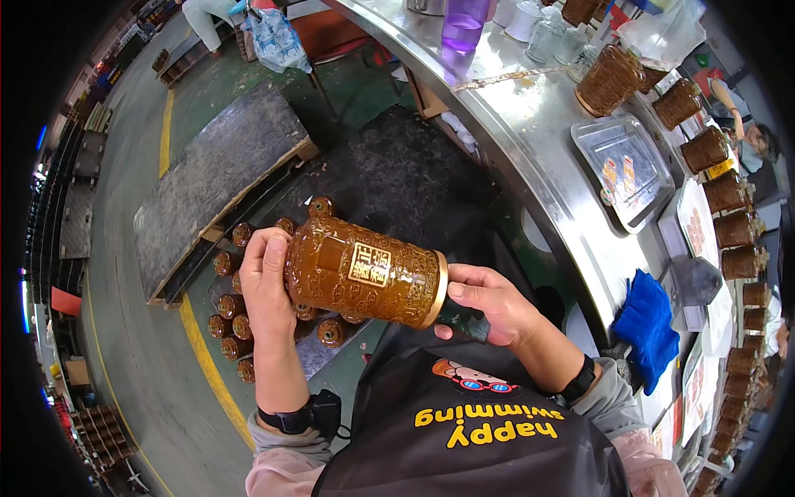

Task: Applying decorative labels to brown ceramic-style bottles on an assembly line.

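Observation:
A glossy brown ceramic liquor jar (pixel 335 269) with an embossed surface, a gold square emblem and a gold band at its base lies tilted sideways in front of me. My left hand (pixel 269 269) is closed around its shoulder end, beside the small neck (pixel 321 207). At the gold-banded base, my right hand (pixel 489 302) is closed, its thumb against the edge. A dark flat piece (pixel 465 321) shows under its fingers; I cannot tell what it is. Several similar brown jars (pixel 228 263) stand low down beyond my left hand.
To the right curves a steel table (pixel 530 124) with a clear tray (pixel 621 166), a blue cloth (pixel 650 327), a purple cup (pixel 464 25) and a row of brown jars (pixel 704 151). A dark-topped pallet (pixel 224 182) lies at left. Another person (pixel 749 137) is at far right.

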Demonstrator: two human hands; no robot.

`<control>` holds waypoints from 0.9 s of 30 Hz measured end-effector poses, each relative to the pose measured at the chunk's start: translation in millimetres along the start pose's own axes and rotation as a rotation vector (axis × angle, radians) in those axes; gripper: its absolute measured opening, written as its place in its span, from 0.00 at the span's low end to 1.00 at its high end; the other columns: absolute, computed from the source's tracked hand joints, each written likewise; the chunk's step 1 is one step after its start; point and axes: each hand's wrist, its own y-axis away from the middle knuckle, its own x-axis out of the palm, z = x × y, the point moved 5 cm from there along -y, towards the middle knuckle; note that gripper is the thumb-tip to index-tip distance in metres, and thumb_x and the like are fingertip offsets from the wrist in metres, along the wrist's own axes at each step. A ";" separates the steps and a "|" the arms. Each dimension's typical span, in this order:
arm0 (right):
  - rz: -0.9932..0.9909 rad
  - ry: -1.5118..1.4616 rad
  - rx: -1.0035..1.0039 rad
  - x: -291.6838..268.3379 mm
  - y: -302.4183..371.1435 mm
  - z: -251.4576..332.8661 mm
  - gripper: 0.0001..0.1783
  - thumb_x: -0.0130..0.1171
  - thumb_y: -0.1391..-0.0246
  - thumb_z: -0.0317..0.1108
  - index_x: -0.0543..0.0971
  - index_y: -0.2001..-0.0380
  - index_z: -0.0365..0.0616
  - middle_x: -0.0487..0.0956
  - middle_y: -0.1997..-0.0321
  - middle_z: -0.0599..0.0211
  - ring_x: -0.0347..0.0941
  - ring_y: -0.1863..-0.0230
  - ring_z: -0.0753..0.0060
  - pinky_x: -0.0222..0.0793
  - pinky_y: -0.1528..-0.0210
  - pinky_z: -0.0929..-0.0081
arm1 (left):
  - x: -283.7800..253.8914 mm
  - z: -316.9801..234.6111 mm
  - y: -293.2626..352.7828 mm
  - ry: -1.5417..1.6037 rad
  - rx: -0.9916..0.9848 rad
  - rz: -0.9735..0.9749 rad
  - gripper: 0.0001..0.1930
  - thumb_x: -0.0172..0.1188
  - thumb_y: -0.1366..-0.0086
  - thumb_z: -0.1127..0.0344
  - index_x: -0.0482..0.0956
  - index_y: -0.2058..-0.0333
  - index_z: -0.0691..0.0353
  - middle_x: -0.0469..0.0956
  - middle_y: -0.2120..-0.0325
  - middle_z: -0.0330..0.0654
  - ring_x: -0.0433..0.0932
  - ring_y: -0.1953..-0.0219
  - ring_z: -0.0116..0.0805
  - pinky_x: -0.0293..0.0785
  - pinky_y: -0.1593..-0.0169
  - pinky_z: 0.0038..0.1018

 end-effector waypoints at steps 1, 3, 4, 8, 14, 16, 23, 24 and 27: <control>0.000 -0.001 -0.002 -0.9 0.2 -0.7 0.22 0.56 0.40 0.37 0.70 0.47 0.34 0.77 0.57 0.58 0.74 0.61 0.69 0.73 0.65 0.72 | 2.6 -0.7 -0.1 0.030 0.027 0.032 0.11 0.52 0.30 0.59 0.73 0.65 0.61 0.73 0.68 0.33 0.69 0.67 0.19 0.67 0.62 0.18; 0.027 -0.087 0.027 -1.7 0.6 -4.0 0.24 0.57 0.41 0.39 0.71 0.47 0.34 0.78 0.57 0.57 0.75 0.61 0.66 0.73 0.67 0.70 | 14.5 -4.6 1.2 0.110 0.036 0.039 0.13 0.50 0.30 0.56 0.71 0.63 0.62 0.74 0.62 0.39 0.72 0.62 0.24 0.70 0.57 0.23; 0.027 -0.088 0.026 -2.0 0.9 -3.9 0.24 0.57 0.41 0.39 0.71 0.47 0.34 0.78 0.57 0.57 0.75 0.61 0.66 0.73 0.67 0.70 | 18.9 -6.7 2.0 0.190 0.044 0.043 0.16 0.48 0.29 0.53 0.70 0.61 0.62 0.74 0.56 0.45 0.74 0.56 0.29 0.73 0.53 0.28; 0.014 -0.149 0.051 -3.7 2.9 -5.7 0.25 0.57 0.42 0.42 0.71 0.47 0.35 0.78 0.57 0.57 0.75 0.61 0.66 0.72 0.68 0.69 | 24.9 2.4 1.2 0.432 -0.075 0.196 0.15 0.46 0.29 0.54 0.68 0.59 0.62 0.71 0.48 0.54 0.73 0.49 0.39 0.72 0.46 0.35; 0.023 -0.140 0.041 -6.7 5.5 -5.1 0.25 0.57 0.42 0.42 0.72 0.48 0.36 0.78 0.57 0.58 0.75 0.61 0.66 0.73 0.67 0.69 | 36.3 -8.5 2.6 0.396 0.010 0.234 0.13 0.45 0.29 0.59 0.67 0.56 0.62 0.71 0.49 0.56 0.75 0.49 0.40 0.73 0.46 0.35; 0.032 -0.127 0.040 -8.0 5.9 -5.7 0.24 0.57 0.42 0.42 0.72 0.48 0.36 0.78 0.57 0.57 0.75 0.61 0.66 0.73 0.67 0.69 | 41.5 -15.5 4.2 0.420 -0.025 0.163 0.12 0.48 0.30 0.61 0.68 0.56 0.65 0.76 0.55 0.50 0.78 0.56 0.34 0.76 0.51 0.31; 0.071 -0.074 0.050 -6.9 8.6 -9.3 0.26 0.60 0.44 0.39 0.70 0.46 0.35 0.78 0.57 0.59 0.75 0.65 0.68 0.73 0.65 0.71 | 32.9 -1.3 -2.8 0.414 -0.053 0.149 0.14 0.49 0.30 0.61 0.71 0.57 0.67 0.77 0.58 0.49 0.78 0.57 0.34 0.76 0.53 0.29; 0.086 -0.045 0.055 -6.7 8.8 -10.1 0.27 0.61 0.45 0.38 0.70 0.46 0.35 0.78 0.57 0.60 0.75 0.67 0.69 0.73 0.64 0.73 | 28.3 5.8 -5.2 0.435 -0.059 0.170 0.14 0.47 0.30 0.59 0.71 0.56 0.65 0.75 0.55 0.54 0.77 0.54 0.39 0.74 0.49 0.32; 0.107 -0.010 0.082 -1.8 11.1 -7.0 0.26 0.62 0.45 0.35 0.70 0.46 0.34 0.78 0.57 0.61 0.75 0.69 0.72 0.73 0.64 0.75 | 22.7 14.2 -9.1 0.460 -0.052 0.205 0.15 0.47 0.31 0.58 0.70 0.56 0.63 0.72 0.50 0.61 0.75 0.49 0.45 0.72 0.46 0.37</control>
